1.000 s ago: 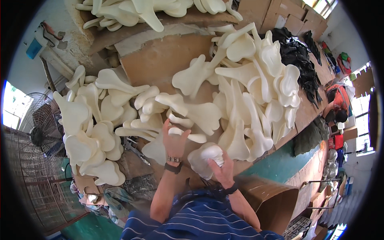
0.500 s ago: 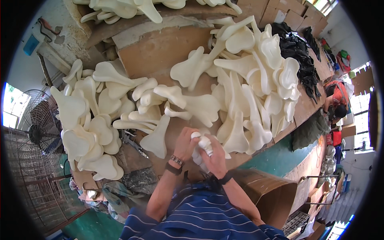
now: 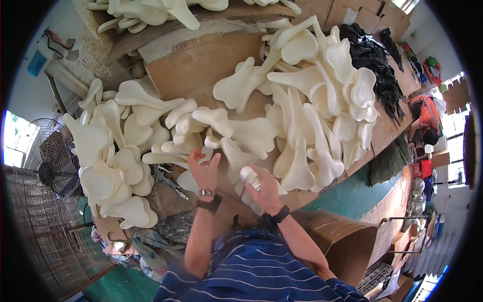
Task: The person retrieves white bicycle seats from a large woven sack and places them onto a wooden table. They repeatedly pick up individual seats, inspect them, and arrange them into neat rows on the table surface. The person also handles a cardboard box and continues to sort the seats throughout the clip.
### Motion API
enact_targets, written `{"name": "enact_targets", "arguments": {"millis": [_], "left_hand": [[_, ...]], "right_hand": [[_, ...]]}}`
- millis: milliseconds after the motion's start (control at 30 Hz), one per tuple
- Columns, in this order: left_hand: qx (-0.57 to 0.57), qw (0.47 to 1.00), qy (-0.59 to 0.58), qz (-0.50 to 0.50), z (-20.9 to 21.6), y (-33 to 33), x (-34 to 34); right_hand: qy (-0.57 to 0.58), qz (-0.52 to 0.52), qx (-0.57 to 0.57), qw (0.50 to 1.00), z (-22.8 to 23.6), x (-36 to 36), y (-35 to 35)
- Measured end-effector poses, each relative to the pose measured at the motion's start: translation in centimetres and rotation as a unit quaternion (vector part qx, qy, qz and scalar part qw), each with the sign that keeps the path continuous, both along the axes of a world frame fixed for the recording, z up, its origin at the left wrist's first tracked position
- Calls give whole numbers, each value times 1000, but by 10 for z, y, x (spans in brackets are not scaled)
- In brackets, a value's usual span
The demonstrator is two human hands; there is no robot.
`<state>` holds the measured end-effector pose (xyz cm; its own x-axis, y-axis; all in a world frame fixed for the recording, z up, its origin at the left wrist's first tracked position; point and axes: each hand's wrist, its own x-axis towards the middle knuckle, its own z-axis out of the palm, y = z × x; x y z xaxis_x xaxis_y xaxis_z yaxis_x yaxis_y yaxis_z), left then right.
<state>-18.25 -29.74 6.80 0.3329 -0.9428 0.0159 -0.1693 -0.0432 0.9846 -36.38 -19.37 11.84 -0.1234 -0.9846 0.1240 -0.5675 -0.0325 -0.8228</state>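
Note:
My right hand (image 3: 263, 189) grips a small white bottle (image 3: 249, 176), tilted with its top toward the left. My left hand (image 3: 203, 168) is raised just left of it with fingers spread, palm facing the bottle, holding nothing. Both hands hover over a brown cardboard-covered workbench (image 3: 201, 65). Cream foam pieces shaped like paddles lie in heaps around them: one pile (image 3: 115, 156) to the left, another pile (image 3: 317, 105) to the right, and a single piece (image 3: 236, 156) right beyond my fingers.
Black pieces (image 3: 372, 55) lie at the bench's far right. A standing fan (image 3: 50, 171) is at the left. An open cardboard box (image 3: 337, 241) stands by my right elbow. Another person (image 3: 425, 121) bends over at the right. Metal tools (image 3: 168, 178) lie near the left pile.
My hands came together around the white bottle half a second ago; now the left hand has drawn away to the left and opened, while the right keeps the bottle.

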Motion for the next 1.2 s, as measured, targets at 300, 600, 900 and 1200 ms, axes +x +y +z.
{"name": "enact_targets", "arguments": {"millis": [300,600,900,1200], "left_hand": [[-77,978,-169,-99,10,-33,-21],[-152,948,-165,-227,40,-19,-21],[-113,913,-178,-351,95,-17,15],[-115,892,-222,-376,114,-4,38]], "right_hand": [[-29,-38,-69,996,8,1,-33],[-169,-3,80,982,11,-9,-55],[-79,-6,5,997,31,-12,7],[-73,49,-26,996,38,-6,30]]}}
